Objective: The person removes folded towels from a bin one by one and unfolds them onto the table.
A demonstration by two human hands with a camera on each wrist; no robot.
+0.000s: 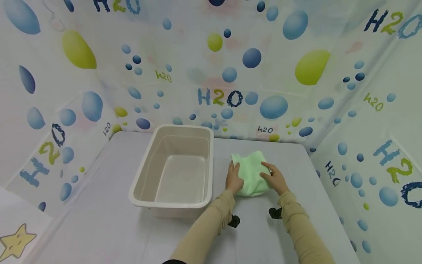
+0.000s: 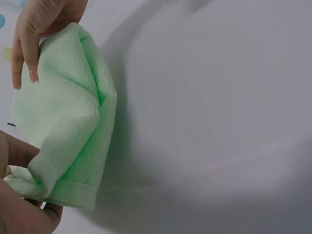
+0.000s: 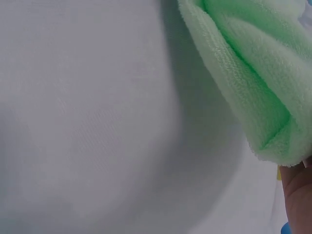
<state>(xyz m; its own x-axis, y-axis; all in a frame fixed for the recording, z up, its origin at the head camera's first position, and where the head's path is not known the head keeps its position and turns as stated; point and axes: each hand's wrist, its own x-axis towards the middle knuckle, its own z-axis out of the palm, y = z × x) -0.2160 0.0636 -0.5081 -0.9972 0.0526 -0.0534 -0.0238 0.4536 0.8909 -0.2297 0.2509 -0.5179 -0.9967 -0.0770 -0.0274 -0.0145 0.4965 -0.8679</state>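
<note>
A light green terry towel, folded and loosely bunched, is held between both hands. On its left side, my left hand grips the edge, the thumb lying on the near face; in the left wrist view that hand pinches a folded corner. My right hand holds the opposite side with thumb and fingers spread along it. Seen from the right wrist, the towel hangs in deep folds, and only part of the right hand shows at its lower corner.
A deep beige plastic basin stands on the white-covered table, just left of the left forearm. Walls of white sheeting printed with blue and green bubbles rise behind and at both sides.
</note>
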